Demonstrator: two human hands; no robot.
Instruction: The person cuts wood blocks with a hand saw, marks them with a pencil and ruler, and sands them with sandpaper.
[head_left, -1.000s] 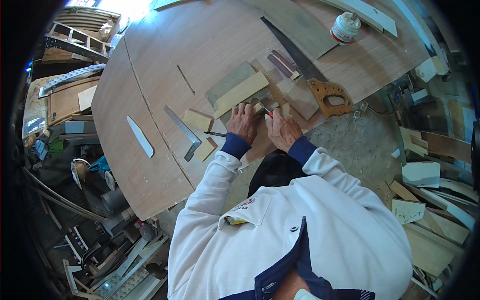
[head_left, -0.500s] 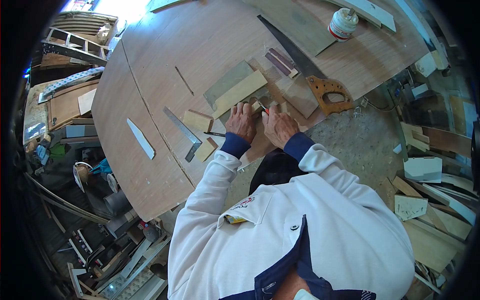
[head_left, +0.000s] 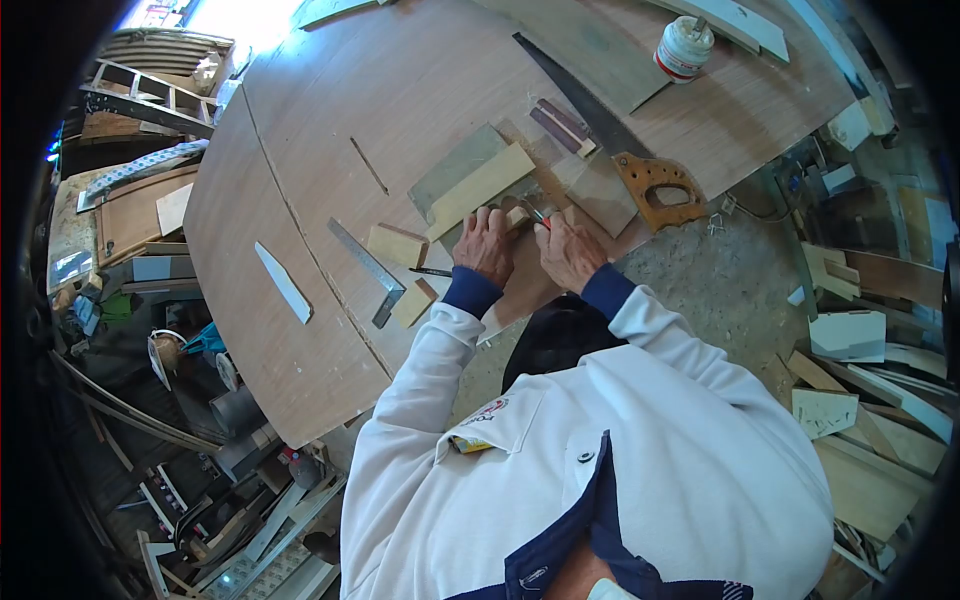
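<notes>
My left hand [head_left: 484,246] has its fingers curled over a small wooden block [head_left: 517,217] near the front edge of the table. In my right hand [head_left: 573,254] is a thin tool with a red handle [head_left: 545,222] and a narrow metal tip, pointing at the block; its exact kind is too small to tell. Just beyond the left hand lies a light wooden strip [head_left: 482,188], partly over a greyish board [head_left: 458,172]. A handsaw [head_left: 657,190] with an orange-brown handle rests right of my hands. Left of them are a metal try square [head_left: 367,272] and wood offcuts [head_left: 397,245].
On the wooden table [head_left: 330,120] are a white jar [head_left: 684,50], dark red-brown strips [head_left: 560,127], a pointed white piece [head_left: 284,283] and a thin dark stick [head_left: 369,165]. Board scraps [head_left: 870,480] lie on the floor at right; clutter fills the left side.
My right hand with the red-handled tool has shifted slightly right, away from the left hand. The left hand stays nearly where it was, at the block.
</notes>
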